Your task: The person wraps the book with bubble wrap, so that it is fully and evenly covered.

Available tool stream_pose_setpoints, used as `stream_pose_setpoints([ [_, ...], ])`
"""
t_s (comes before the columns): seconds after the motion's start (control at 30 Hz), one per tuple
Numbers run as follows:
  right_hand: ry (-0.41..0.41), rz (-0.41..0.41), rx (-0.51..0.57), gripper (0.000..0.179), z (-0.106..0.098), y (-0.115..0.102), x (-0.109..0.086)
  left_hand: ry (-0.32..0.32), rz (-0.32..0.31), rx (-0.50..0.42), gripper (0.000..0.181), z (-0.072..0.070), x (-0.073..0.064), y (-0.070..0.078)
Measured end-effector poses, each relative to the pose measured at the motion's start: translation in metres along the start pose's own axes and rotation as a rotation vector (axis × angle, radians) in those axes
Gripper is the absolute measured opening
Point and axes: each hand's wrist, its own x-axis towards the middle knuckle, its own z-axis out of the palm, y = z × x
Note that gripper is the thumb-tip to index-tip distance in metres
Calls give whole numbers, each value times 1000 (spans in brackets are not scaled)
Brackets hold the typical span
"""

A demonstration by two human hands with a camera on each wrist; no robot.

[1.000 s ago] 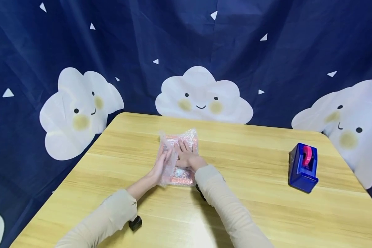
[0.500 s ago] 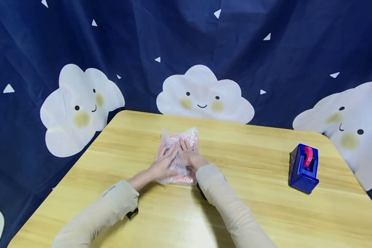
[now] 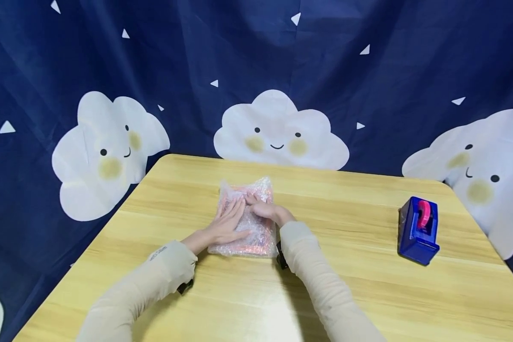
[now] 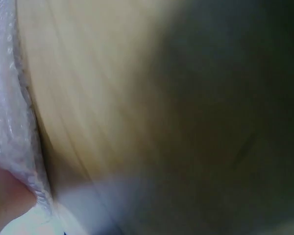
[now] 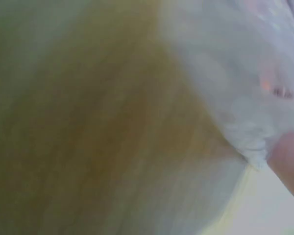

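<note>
A flat pink-orange item wrapped in clear bubble wrap [image 3: 254, 232] lies on the table in the head view; the wrap hides what the item is. My left hand [image 3: 226, 225] rests on its left half with the fingers straight and the thumb spread toward the near edge. On the upper right part lies my right hand [image 3: 262, 208], its fingertips touching the wrap close to the left fingertips. Both wrist views are blurred; the bubble wrap [image 4: 10, 107] shows at the left in the left wrist view and the wrap [image 5: 225, 88] at the upper right in the right wrist view.
A blue tape dispenser [image 3: 419, 232] with a pink roll stands on the right side of the wooden table [image 3: 346, 213]. Behind the table's far edge hangs a dark blue curtain [image 3: 188, 42] printed with clouds.
The left hand has folded the left flap of bubble wrap over to the right and flattened it down. My right hand has come out from under the flap and now lies on top.
</note>
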Motion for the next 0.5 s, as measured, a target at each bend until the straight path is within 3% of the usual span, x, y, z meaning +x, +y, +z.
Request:
stream_pose_setpoints([
  [0.07,25,9,162,59,-3,2,-1,9,-5,41,95,1,2,1],
  [0.13,43,19,242,64,-5,5,-2,7,-11,59,95,2,4,3],
  [0.37,77,-12,11,81,-4,3,-2,6,-51,40,98,-1,5,5],
  [0.5,94,-12,11,73,1,3,-2,-16,-94,40,100,0,4,8],
])
